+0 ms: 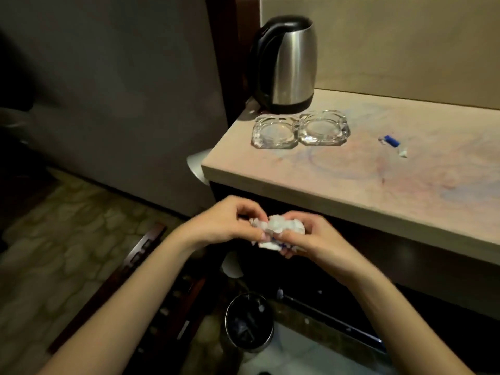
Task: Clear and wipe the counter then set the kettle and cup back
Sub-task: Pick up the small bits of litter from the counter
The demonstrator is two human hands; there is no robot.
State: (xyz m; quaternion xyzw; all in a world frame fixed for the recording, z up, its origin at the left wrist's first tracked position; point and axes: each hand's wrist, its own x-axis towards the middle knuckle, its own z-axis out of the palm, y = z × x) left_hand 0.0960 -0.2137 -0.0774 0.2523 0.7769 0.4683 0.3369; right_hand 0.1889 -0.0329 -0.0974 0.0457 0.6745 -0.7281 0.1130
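Both hands meet in front of the counter's near edge, low and well off its top, and directly above the bin on the floor, which suggests the wad of white tissue between them is being bunched up to drop in as waste or readied for wiping. The left hand pinches the wad's left side with curled fingers; the right hand wraps its fingers around the right side and underneath, so both grips are closed on the paper. The wad is crumpled, white, with a blue smear near its lower edge. The kettle, steel with a black handle and base, stands upright at the counter's far left corner. Just in front of it two glass ashtrays sit side by side, touching. A small blue scrap lies toward the right, and faint bluish-pink smudges cover the top. No cup is visible.
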